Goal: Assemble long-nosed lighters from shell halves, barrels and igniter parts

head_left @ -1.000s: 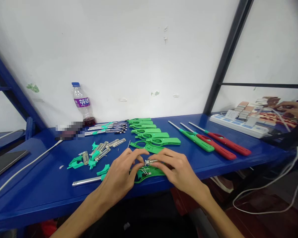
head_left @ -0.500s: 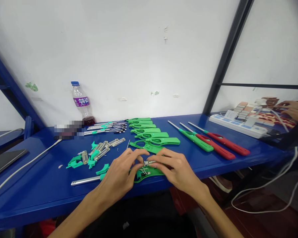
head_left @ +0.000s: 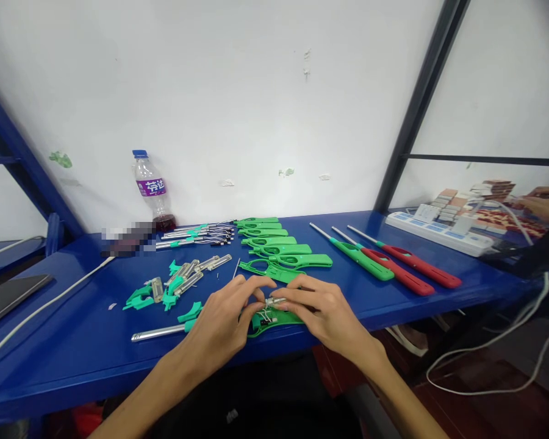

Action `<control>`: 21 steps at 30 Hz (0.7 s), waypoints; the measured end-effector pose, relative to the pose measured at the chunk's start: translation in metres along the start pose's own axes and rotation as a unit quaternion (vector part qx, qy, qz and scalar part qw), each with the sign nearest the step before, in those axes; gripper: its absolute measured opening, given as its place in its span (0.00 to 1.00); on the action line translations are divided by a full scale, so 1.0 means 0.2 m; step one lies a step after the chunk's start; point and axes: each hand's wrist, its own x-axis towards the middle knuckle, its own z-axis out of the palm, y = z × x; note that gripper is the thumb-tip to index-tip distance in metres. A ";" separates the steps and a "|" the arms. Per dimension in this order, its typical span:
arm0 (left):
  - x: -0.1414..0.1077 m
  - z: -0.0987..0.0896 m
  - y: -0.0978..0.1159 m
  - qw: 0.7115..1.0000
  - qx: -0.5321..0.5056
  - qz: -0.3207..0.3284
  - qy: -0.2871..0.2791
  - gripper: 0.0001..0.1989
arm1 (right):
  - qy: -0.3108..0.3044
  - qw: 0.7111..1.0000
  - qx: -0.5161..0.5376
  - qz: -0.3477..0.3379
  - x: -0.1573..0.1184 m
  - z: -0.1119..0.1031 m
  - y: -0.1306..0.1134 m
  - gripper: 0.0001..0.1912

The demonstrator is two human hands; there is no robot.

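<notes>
Close to the table's front edge, my left hand and my right hand meet fingertip to fingertip over a green lighter shell half. Between them is a small clear lighter fuel tank; the right fingers pinch its body and the left thumb and fingers close on its valve end. Fingers cover much of the tank. White wires and a dark part show inside the shell below. A silver lighter tube sticks out left from under my left hand, with a teal trigger beside it.
Clear fuel tanks and teal parts lie left. Behind are wired metal tubes and a row of green shells. Assembled lighters and a power strip are right. A bottle stands back left; another person's hand shows far right.
My hands and the fuel tank stay nearly in place. The other person's hand at far right has shifted a little. The view has moved very slightly.
</notes>
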 end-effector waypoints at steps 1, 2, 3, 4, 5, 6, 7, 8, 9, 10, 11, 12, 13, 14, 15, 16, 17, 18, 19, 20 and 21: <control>0.00 0.00 0.00 1.000 -0.001 0.000 0.003 0.19 | 0.001 1.000 0.001 0.005 0.00 0.00 0.00 0.11; 0.00 0.00 0.00 1.000 -0.003 0.000 0.006 0.19 | 0.002 1.000 0.001 0.013 0.00 0.00 -0.01 0.10; 0.01 0.00 0.00 1.000 -0.005 -0.001 0.010 0.18 | 0.005 1.000 -0.002 0.024 0.00 0.00 -0.01 0.10; 0.01 0.00 0.00 1.000 -0.007 -0.002 0.013 0.17 | 0.009 0.999 -0.006 0.036 0.00 0.00 -0.02 0.09; 0.01 0.00 0.00 1.000 -0.008 -0.004 0.017 0.17 | 0.013 0.999 -0.011 0.048 0.01 -0.01 -0.02 0.09; 0.01 0.00 0.00 1.000 -0.007 -0.007 0.021 0.16 | 0.019 0.998 -0.015 0.057 0.01 -0.01 -0.03 0.08; 0.01 0.01 -0.01 1.000 -0.003 -0.009 0.026 0.16 | 0.025 0.998 -0.017 0.063 0.01 -0.01 -0.03 0.08; 0.01 0.01 -0.01 0.999 0.004 -0.011 0.033 0.16 | 0.029 0.997 -0.016 0.067 0.01 -0.01 -0.04 0.08; 0.01 0.01 -0.01 0.999 0.013 -0.013 0.041 0.14 | 0.033 0.997 -0.013 0.068 0.01 -0.01 -0.04 0.08; 0.01 0.01 -0.01 0.998 0.023 -0.015 0.048 0.12 | 0.037 0.997 -0.010 0.068 0.01 -0.01 -0.04 0.08; 0.00 0.01 -0.01 0.998 0.031 -0.013 0.052 0.09 | 0.040 0.997 -0.008 0.069 0.01 -0.01 -0.04 0.08; 0.00 0.00 -0.01 0.998 0.036 -0.012 0.052 0.07 | 0.042 0.997 -0.008 0.071 0.01 -0.01 -0.04 0.08; 0.00 0.00 -0.01 0.998 0.038 -0.009 0.049 0.06 | 0.043 0.996 -0.008 0.072 0.01 -0.01 -0.04 0.08; 0.00 0.00 -0.01 0.998 0.037 -0.007 0.045 0.06 | 0.042 0.996 -0.010 0.074 0.01 -0.01 -0.04 0.08; 0.00 0.00 0.00 0.999 0.036 -0.006 0.040 0.07 | 0.040 0.996 -0.012 0.075 0.01 0.00 -0.04 0.08; 0.00 -0.01 0.00 0.999 0.035 -0.006 0.038 0.08 | 0.038 0.996 -0.014 0.076 0.01 0.00 -0.04 0.08; 0.00 -0.01 0.00 0.999 0.035 -0.008 0.038 0.08 | 0.035 0.996 -0.015 0.075 0.01 0.00 -0.04 0.08; 0.00 -0.01 0.01 0.999 0.035 -0.008 0.038 0.08 | 0.033 0.997 -0.015 0.072 0.01 0.00 -0.03 0.08; 0.00 -0.01 0.01 0.999 0.036 -0.008 0.038 0.08 | 0.031 0.997 -0.015 0.068 0.00 0.00 -0.03 0.08; 0.00 -0.01 0.01 0.999 0.036 -0.009 0.038 0.07 | 0.031 0.997 -0.015 0.063 0.00 0.00 -0.03 0.09; 0.00 0.00 0.01 0.999 0.037 -0.009 0.038 0.07 | 0.032 0.998 -0.016 0.057 0.00 0.00 -0.02 0.09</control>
